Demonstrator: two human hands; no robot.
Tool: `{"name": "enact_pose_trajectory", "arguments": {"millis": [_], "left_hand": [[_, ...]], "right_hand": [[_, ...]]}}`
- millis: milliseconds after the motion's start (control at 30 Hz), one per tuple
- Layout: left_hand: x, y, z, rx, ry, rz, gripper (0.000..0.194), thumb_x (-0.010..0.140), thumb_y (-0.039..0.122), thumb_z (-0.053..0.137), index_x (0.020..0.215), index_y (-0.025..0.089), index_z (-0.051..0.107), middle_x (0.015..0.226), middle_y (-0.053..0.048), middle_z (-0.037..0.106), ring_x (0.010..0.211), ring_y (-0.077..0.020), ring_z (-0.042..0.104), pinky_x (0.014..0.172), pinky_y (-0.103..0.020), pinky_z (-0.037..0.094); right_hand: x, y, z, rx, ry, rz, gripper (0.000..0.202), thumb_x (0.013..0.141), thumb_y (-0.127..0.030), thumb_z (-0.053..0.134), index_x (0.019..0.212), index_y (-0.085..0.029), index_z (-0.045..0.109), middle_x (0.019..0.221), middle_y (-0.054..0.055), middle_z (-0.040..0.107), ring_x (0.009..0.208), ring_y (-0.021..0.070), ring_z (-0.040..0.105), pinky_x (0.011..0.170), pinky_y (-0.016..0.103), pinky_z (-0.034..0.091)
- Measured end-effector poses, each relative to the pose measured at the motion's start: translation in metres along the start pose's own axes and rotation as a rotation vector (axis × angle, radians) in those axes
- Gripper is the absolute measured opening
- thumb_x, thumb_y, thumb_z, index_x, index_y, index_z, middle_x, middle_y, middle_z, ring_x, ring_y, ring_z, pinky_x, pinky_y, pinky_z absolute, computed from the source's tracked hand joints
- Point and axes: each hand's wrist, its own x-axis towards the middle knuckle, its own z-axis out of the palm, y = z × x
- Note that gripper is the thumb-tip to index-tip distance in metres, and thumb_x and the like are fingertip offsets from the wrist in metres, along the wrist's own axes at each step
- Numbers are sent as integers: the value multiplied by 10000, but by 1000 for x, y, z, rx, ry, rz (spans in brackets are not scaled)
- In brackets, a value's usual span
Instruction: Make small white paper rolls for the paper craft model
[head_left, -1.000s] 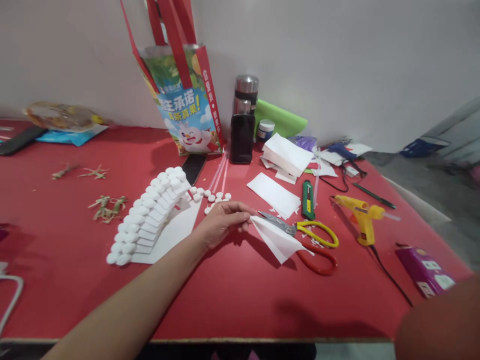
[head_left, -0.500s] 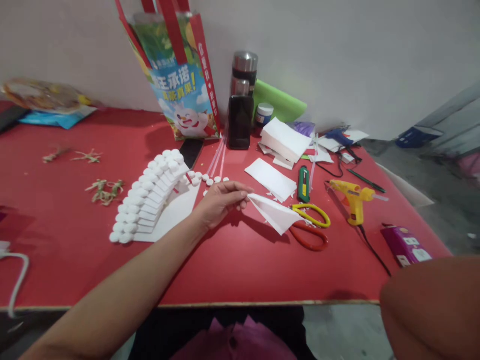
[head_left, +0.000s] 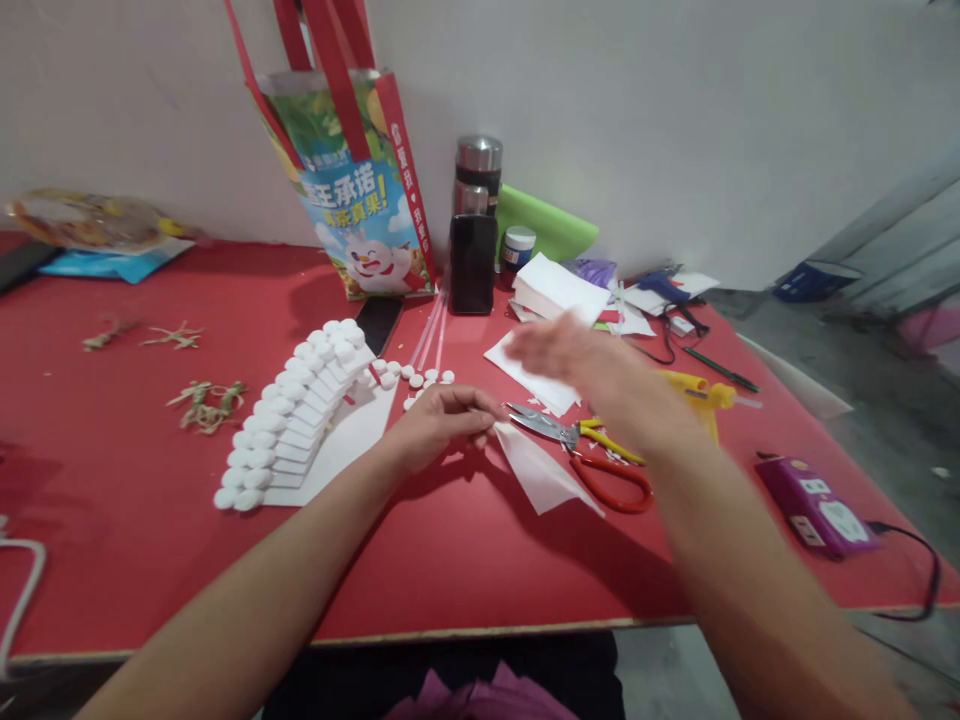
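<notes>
My left hand [head_left: 454,425] pinches a corner of a thin sheet of white paper [head_left: 541,475], which hangs down to the right just over the red table. My right hand [head_left: 574,350] is smeared by motion above a folded white paper [head_left: 532,372]; its fingers cannot be made out well. Between the hands and the sheet lie scissors [head_left: 546,424] with one yellow and one red handle, blades pointing left. To the left of my left hand stands a stepped white paper piece [head_left: 304,440] edged with rows of round white discs [head_left: 262,435]. Loose white discs [head_left: 416,380] lie behind that hand.
A yellow glue gun [head_left: 701,395], partly behind my right arm, and a purple power socket box [head_left: 817,508] are at the right. At the back stand a printed bag [head_left: 367,200], a phone [head_left: 472,265] and a flask [head_left: 480,160]. Knotted twine pieces [head_left: 210,405] lie left.
My right arm has swung in from the lower right to over the papers. The sheet in my left hand now hangs lower, and the scissors' blades show. The view has tilted slightly up.
</notes>
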Motion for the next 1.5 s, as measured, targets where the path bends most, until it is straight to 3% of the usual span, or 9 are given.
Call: {"name": "enact_pose_trajectory", "arguments": {"millis": [133,267,367,467,700,1100,1200,1333,1500], "left_hand": [[-3,2,2,193,-64,28,148,832,266,815,902,144,769,663,-20,688,584,-120,628,592,-243,480],[-3,6,5,233,-69,66,203,920,326,728,1011,145,721,633,-34,690,554,-172,667,592,-303,524],[-1,6,5,341,98,118,188,867,296,763,979,148,732,790,-69,747,645,-183,705,625,-309,557],[1,5,4,388,174,96,175,829,281,773,937,148,740,757,-45,721,641,-171,678,597,-286,535],[3,3,4,330,105,-8,231,823,356,795,886,141,742,733,-62,730,659,-170,663,637,-300,536],[1,3,1,581,74,100,136,926,281,695,867,169,744,808,-59,772,731,-187,696,705,-314,521],[0,1,1,719,70,261,139,976,214,621,871,180,706,831,-45,767,771,-185,701,755,-323,526],[0,-5,-2,1081,93,659,177,1028,137,532,943,162,685,924,-80,751,847,-198,693,771,-329,534],[-3,-9,0,1458,82,1035,210,1011,58,504,1106,120,681,1015,-149,764,886,-239,703,777,-370,566]], "right_hand": [[1,26,26,36,-238,115,663,965,-803,512,889,-202,781,889,80,780,907,250,735,887,400,568],[3,44,35,179,-342,251,760,902,-895,488,792,-181,724,587,31,626,556,163,596,591,305,476],[5,51,30,177,-288,220,636,852,-827,661,781,-195,630,630,-29,555,505,89,411,520,261,343],[6,58,25,18,-244,191,560,852,-748,725,796,-211,577,696,-28,552,568,99,433,536,258,328],[4,65,18,-63,-300,171,541,881,-724,682,792,-197,598,709,-21,530,622,114,458,565,266,335],[5,56,12,370,-354,350,484,753,-557,890,814,-136,659,653,-41,578,460,14,316,465,207,190],[4,51,15,436,-358,392,407,792,-488,849,846,-124,674,621,-47,560,432,9,281,437,189,166],[8,51,20,497,-342,414,264,835,-403,703,799,-155,621,554,-62,501,406,18,202,405,181,143],[11,56,26,429,-346,402,195,753,-402,541,680,-224,508,467,-81,378,383,51,141,372,209,147]]}}
